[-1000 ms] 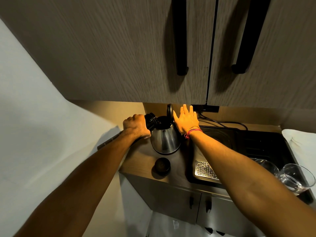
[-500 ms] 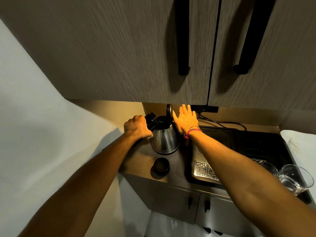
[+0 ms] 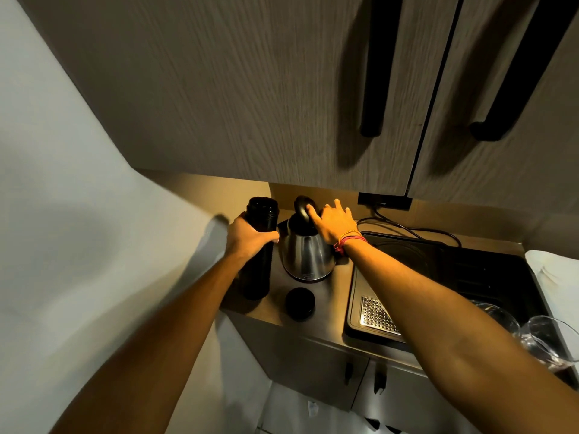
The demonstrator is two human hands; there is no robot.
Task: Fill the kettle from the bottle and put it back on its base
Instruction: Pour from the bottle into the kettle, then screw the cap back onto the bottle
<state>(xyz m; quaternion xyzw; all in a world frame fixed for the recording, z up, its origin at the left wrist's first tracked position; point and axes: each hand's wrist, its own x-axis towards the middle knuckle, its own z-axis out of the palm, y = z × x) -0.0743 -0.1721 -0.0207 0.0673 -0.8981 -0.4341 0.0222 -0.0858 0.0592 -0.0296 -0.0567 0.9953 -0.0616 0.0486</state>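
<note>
A steel kettle (image 3: 308, 256) stands on the wooden counter, its black lid (image 3: 301, 209) hinged up. My right hand (image 3: 332, 223) rests on the kettle's top, fingers touching the raised lid. The black bottle (image 3: 260, 245) is upright just left of the kettle, uncapped, with my left hand (image 3: 247, 241) wrapped around its middle. A round black bottle cap (image 3: 299, 303) lies on the counter in front of the kettle. The kettle's base is hidden under the kettle.
A black tray (image 3: 438, 261) with a perforated metal drain (image 3: 376, 315) fills the counter's right part. Two clear glasses (image 3: 545, 339) stand at the right edge. A power cable (image 3: 416, 230) runs along the back wall. Cabinet doors with black handles (image 3: 376, 73) hang overhead; a white wall closes the left.
The bottle, tilted over the kettle's opening before, now stands upright to the kettle's left in my left hand. My right hand moved from beside the lid onto it.
</note>
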